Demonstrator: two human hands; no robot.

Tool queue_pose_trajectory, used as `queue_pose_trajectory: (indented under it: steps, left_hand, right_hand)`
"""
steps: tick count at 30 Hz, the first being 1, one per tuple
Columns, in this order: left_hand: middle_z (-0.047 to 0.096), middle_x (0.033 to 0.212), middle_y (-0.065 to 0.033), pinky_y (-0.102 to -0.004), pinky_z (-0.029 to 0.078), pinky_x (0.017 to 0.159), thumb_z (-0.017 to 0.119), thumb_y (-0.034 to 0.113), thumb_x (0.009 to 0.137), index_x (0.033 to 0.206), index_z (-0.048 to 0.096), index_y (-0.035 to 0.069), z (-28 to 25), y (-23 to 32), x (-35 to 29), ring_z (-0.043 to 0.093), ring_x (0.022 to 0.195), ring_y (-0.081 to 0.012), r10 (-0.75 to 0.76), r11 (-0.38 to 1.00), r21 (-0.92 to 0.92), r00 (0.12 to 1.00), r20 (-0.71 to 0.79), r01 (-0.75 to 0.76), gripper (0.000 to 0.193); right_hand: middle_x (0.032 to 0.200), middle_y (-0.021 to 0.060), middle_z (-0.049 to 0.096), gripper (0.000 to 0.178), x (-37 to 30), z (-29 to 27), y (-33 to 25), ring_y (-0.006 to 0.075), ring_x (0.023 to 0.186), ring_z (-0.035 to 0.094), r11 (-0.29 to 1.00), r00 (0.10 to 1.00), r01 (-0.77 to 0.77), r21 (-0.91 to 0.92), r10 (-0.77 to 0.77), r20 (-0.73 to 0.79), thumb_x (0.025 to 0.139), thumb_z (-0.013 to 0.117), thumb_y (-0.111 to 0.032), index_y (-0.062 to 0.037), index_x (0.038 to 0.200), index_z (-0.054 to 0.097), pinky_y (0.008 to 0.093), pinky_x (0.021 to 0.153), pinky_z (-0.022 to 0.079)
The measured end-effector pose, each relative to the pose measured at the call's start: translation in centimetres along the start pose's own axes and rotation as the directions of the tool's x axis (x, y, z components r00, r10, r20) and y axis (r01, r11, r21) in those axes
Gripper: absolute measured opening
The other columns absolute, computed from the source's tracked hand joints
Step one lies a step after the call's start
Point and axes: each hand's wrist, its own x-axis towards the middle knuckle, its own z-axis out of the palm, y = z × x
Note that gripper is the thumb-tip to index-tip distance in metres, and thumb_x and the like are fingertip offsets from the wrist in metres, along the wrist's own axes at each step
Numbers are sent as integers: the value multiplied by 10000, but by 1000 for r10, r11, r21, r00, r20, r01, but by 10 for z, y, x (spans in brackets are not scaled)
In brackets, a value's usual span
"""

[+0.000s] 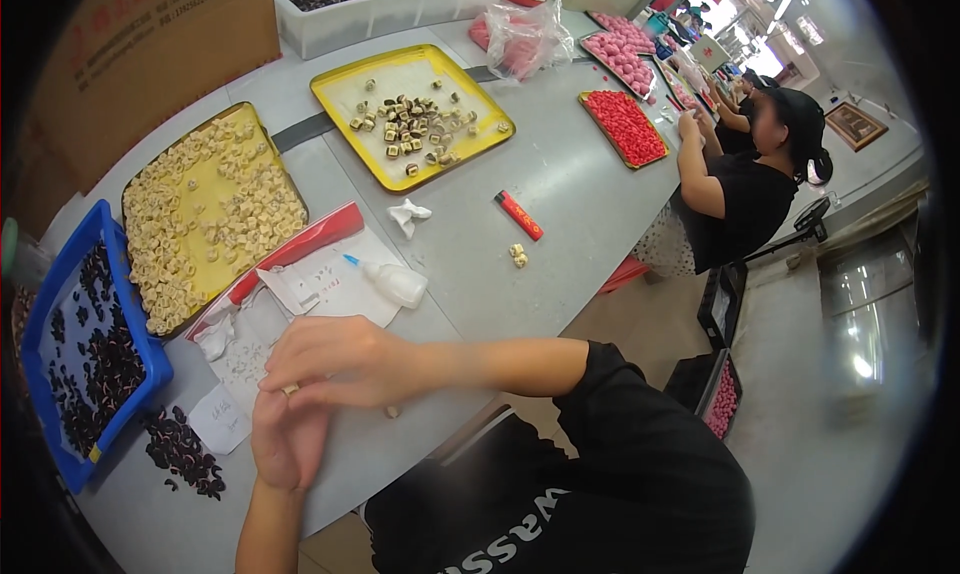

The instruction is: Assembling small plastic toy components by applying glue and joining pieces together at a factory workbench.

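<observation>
Over the near edge of the table my hands meet, and a small cream piece [290,389] shows between their fingertips. My right hand [345,359] reaches in from the right with its fingers closed on the piece, covering part of it. From below comes my left hand [285,444], its fingers drawn together against the same piece. A squeeze bottle [400,285] with a blue tip lies on white paper [350,299] just beyond. Loose black curved pieces [185,454] are heaped left of my left hand. Another small cream piece [391,411] rests below my right wrist.
Left stand a blue tray [160,374] of black pieces and a yellow tray [190,199] of cream pieces. Farther off, another yellow tray [365,164] bears dark-and-cream pieces. A red stick-shaped object [518,216] and crumpled tissue [408,217] lie mid-table. A co-worker [750,194] sits at right.
</observation>
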Motion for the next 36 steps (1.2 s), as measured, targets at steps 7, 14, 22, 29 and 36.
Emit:
queue_pose_trajectory:
  steps: [7,14,22,29,36]
  left_hand:
    - [382,1303,-93,-374,222,1058,539,278,783,1281,345,3,-15,2,-2,326,1253,-207,-48,998,-33,996,80,51,601]
    - [468,1078,-54,-320,313,959,535,246,771,1158,441,21,-2,6,1,439,1011,-154,-67,996,-56,997,47,69,458]
    - [505,1011,-78,-295,364,862,471,200,834,1062,485,-17,-16,0,2,464,968,-140,-45,987,-141,978,203,74,315]
    - [502,996,-63,-273,370,852,484,227,824,1072,468,-7,-22,0,-2,472,941,-122,-90,987,-110,969,230,118,342]
    - [503,1009,-57,-291,376,906,497,235,810,1134,444,-1,-22,1,-2,485,969,-120,-104,987,-98,964,246,131,405]
  right_hand:
    - [898,100,611,211,-1,5,4,254,904,552,999,999,-30,11,30,38,782,629,-68,-31,990,633,342,777,460]
    - [911,121,623,217,1,-1,2,262,872,583,998,997,-69,-4,69,42,753,633,-1,-2,970,629,339,755,475]
    - [855,157,635,229,6,-1,-2,285,848,603,997,992,-70,-37,74,101,727,619,43,46,955,633,357,756,472]
    - [868,149,635,219,2,4,-2,279,883,602,994,981,-86,-61,96,167,744,622,23,51,959,596,403,829,447]
    - [901,167,632,259,0,2,1,286,957,606,994,987,-110,29,105,120,758,633,23,5,974,491,469,941,365]
